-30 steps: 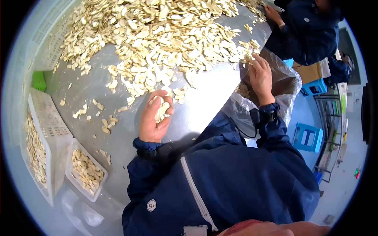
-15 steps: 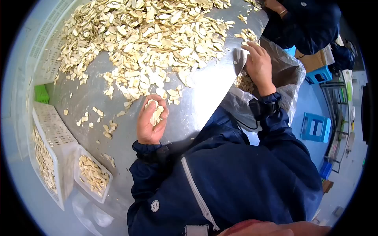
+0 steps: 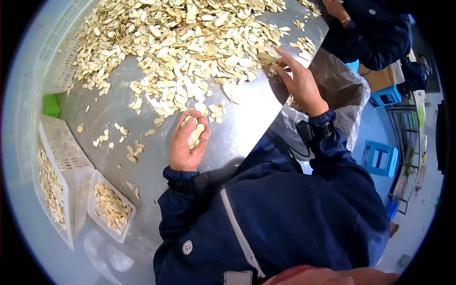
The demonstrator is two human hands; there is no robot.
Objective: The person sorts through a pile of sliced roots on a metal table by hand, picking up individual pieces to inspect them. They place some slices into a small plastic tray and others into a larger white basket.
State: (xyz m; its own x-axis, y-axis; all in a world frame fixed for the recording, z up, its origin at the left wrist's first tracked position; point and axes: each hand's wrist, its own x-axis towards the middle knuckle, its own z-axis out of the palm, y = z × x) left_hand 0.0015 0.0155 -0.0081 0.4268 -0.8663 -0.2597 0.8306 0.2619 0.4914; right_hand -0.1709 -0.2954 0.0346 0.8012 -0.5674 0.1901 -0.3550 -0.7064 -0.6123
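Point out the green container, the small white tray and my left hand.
Green container (image 3: pixel 51 106): head view, middle of its visible side.
Small white tray (image 3: pixel 96 216): head view, bare inside near its lower-left rim.
Left hand (image 3: pixel 184 151): head view, middle of the hand.

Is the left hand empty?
No, the left hand is curled around several pale slices, visible between its thumb and fingers.

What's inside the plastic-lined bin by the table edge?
Plastic-lined bin: some pale slices show beside the right hand. Table and right forearm cover part of the inside; bottom not visible.
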